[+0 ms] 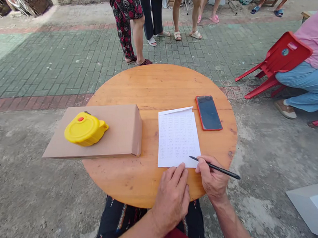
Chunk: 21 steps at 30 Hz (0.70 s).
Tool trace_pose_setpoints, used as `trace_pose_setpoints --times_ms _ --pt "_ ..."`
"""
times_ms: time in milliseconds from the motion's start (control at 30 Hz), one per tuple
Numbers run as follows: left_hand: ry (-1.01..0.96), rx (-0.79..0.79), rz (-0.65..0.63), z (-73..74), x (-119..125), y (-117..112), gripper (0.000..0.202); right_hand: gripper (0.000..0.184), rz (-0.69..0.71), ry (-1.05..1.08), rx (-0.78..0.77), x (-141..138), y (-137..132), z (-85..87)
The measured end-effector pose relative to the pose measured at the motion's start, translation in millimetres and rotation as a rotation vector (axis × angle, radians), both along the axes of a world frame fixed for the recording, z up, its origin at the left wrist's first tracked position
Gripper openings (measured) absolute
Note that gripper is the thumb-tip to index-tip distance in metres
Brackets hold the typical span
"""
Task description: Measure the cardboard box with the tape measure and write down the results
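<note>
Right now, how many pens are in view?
1: a black pen held in the right hand, its tip over the lower part of the paper. Others could be hidden.

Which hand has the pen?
The right hand, gripping the black pen; the left hand holds no pen, resting at the lower edge of the paper.

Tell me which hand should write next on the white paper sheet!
Probably the right hand: it holds the slim black pen, tip over the sheet. The left hand has no pen, its fingers at the sheet's edge.
</note>
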<state>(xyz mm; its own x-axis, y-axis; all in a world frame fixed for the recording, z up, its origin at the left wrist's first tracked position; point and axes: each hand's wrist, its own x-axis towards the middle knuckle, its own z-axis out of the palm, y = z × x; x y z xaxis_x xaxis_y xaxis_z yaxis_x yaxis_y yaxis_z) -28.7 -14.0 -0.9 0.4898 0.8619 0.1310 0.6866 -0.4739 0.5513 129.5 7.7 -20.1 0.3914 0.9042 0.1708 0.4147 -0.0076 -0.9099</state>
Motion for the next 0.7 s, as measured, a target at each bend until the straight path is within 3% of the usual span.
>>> trace_pose_setpoints --times_ms 700 --pt "-0.005 -0.004 0.003 0.2 0.2 0.9 0.044 0.014 0.034 -0.070 -0.038 0.7 2.6 -0.1"
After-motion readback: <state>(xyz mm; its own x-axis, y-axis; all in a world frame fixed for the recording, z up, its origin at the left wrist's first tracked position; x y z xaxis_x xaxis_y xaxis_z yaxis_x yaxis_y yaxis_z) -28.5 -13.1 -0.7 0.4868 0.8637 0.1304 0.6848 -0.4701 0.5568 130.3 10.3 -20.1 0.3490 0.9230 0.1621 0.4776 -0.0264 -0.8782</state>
